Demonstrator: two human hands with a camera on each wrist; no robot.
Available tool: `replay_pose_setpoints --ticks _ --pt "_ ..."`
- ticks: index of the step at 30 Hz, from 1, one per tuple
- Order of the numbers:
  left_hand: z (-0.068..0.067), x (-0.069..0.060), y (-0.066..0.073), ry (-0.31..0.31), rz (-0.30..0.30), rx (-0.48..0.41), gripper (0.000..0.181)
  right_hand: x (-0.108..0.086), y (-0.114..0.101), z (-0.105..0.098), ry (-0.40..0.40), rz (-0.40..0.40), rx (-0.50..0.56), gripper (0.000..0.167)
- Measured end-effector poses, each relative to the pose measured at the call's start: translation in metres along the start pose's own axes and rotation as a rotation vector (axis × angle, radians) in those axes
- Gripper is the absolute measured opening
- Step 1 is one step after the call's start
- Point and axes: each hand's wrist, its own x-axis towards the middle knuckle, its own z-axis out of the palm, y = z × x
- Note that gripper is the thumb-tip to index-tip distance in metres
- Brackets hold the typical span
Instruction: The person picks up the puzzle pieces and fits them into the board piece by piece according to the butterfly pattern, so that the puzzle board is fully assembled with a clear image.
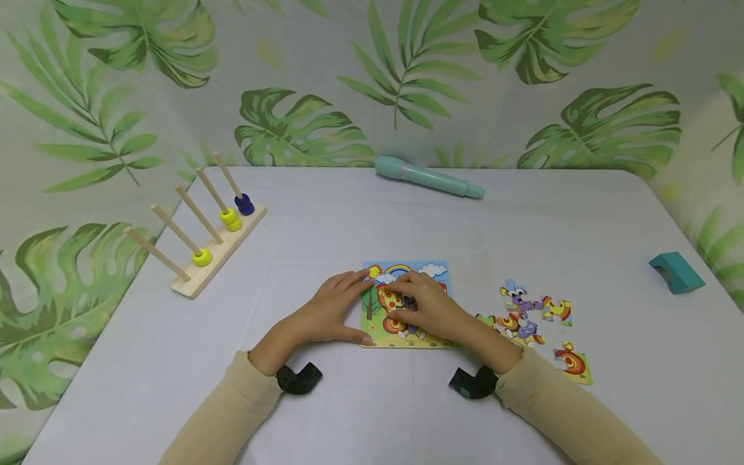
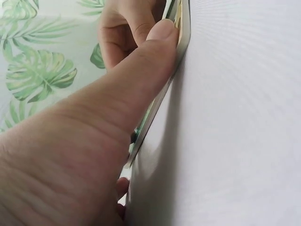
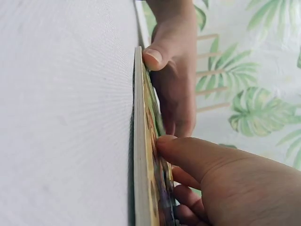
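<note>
A picture puzzle board (image 1: 380, 336) with a rainbow and cartoon figures lies flat at the middle of the table. My left hand (image 1: 328, 313) spans its left side, thumb on the lower left corner and the other fingers, fairly straight, at the upper left. My right hand (image 1: 430, 307) reaches over the board and pinches a colourful puzzle piece (image 1: 391, 299) between thumb and fingers at the board's surface. In the right wrist view the right thumb (image 3: 169, 143) touches the picture layer; the fingers partly hide the piece.
Right of the board lie several loose puzzle pieces (image 1: 572, 363), partly behind the right forearm. A wooden peg stand (image 1: 209, 268) with yellow and dark blue beads stands at the left. A mint-green toy microphone (image 1: 430, 177) lies at the back, and a teal arch block (image 1: 677, 271) at the right.
</note>
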Motion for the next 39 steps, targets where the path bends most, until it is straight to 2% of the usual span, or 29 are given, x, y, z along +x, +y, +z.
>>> replay_pose_setpoints --ticks 3,8,17,24,39 --pt "0.000 0.000 0.000 0.005 -0.006 0.003 0.102 0.001 0.000 0.000 -0.007 0.009 -0.023 0.043" --pt "0.002 -0.002 0.001 0.027 -0.008 -0.001 0.102 0.001 0.000 0.000 -0.008 0.026 -0.005 0.043" --pt "0.006 -0.010 0.003 0.076 0.054 0.046 0.080 -0.001 0.000 0.000 -0.008 0.031 0.009 0.044" --pt "0.007 -0.011 0.002 0.095 0.065 0.060 0.077 0.000 0.002 0.002 0.011 0.022 0.036 0.040" --pt "0.005 -0.011 0.003 0.084 0.079 0.058 0.077 0.001 0.005 0.003 0.030 0.033 0.084 0.038"
